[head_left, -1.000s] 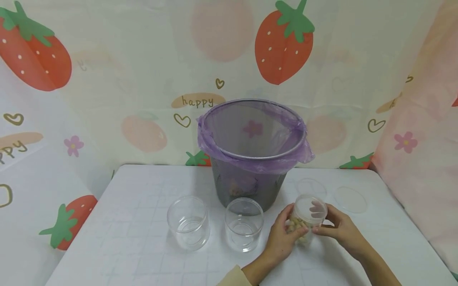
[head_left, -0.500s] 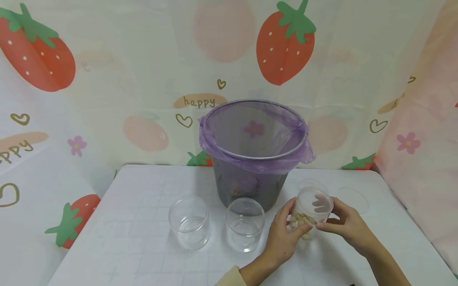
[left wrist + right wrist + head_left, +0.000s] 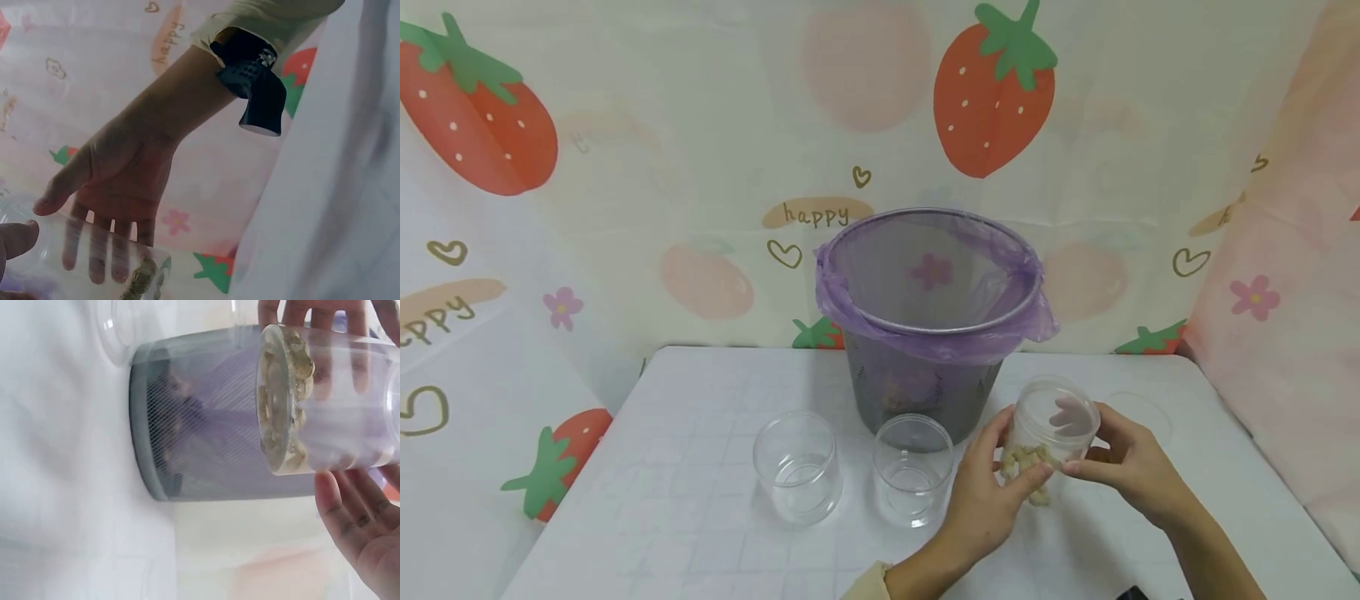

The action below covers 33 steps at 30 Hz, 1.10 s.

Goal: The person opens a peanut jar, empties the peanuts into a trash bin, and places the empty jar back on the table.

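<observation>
A clear cylindrical jar (image 3: 1037, 467) with beige, nut-like pieces (image 3: 1028, 458) at its bottom leans slightly between both hands, right of the bin. My left hand (image 3: 988, 500) grips its left side, thumb across the front. Opposite, my right hand (image 3: 1138, 467) holds the right side, thumb in front and fingers behind, showing through the wall. In the left wrist view the right hand (image 3: 122, 181) spreads its fingers along the jar (image 3: 100, 250). The right wrist view shows the pieces (image 3: 290, 394) gathered at the jar's base. I cannot tell whether a lid is on it.
Two clear jars (image 3: 797, 467) (image 3: 913, 471) with nothing in them stand to the left. A mesh bin (image 3: 917, 383) lined with a purple bag (image 3: 1037, 317) stands behind. A flat clear disc (image 3: 1138, 400) lies at the right on the white table (image 3: 700, 467).
Both hands have moved the held jar slightly upward in the view, and its tilt has shifted. It now covers the disc that showed behind it. The bin and other jars have stayed put.
</observation>
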Available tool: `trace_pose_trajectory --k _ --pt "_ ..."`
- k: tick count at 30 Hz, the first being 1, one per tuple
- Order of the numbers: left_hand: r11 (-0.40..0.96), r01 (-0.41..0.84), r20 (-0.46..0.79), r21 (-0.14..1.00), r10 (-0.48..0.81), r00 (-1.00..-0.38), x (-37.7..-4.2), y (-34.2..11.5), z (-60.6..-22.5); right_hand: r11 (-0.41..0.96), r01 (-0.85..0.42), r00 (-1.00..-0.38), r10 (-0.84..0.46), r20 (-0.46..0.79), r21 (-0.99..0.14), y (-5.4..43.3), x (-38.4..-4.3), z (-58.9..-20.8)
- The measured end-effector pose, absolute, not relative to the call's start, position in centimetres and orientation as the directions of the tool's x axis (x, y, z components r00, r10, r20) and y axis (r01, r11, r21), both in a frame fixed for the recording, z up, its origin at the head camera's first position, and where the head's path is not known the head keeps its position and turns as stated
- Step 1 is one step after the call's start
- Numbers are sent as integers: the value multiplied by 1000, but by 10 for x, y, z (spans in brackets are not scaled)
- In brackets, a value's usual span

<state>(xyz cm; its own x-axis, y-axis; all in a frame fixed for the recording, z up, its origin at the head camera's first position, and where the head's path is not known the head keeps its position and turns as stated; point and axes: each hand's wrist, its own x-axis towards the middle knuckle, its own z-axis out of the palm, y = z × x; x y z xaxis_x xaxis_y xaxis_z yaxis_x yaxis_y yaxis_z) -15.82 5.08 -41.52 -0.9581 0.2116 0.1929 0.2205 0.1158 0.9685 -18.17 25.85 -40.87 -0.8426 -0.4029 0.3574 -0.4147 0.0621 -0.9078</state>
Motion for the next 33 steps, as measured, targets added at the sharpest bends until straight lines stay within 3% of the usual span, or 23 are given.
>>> trace_pose_trajectory --k 10,26,33 --pt "151 245 212 958 205 -956 -156 38 -404 102 -496 -823 -370 430 -862 244 -179 -397" --pt "121 259 235 958 184 -954 -156 6 -391 187 -529 -817 -374 438 -828 212 -185 -381" --pt "79 246 230 966 168 -959 -158 -11 -389 147 -542 -795 -409 448 -828 197 -190 -378"
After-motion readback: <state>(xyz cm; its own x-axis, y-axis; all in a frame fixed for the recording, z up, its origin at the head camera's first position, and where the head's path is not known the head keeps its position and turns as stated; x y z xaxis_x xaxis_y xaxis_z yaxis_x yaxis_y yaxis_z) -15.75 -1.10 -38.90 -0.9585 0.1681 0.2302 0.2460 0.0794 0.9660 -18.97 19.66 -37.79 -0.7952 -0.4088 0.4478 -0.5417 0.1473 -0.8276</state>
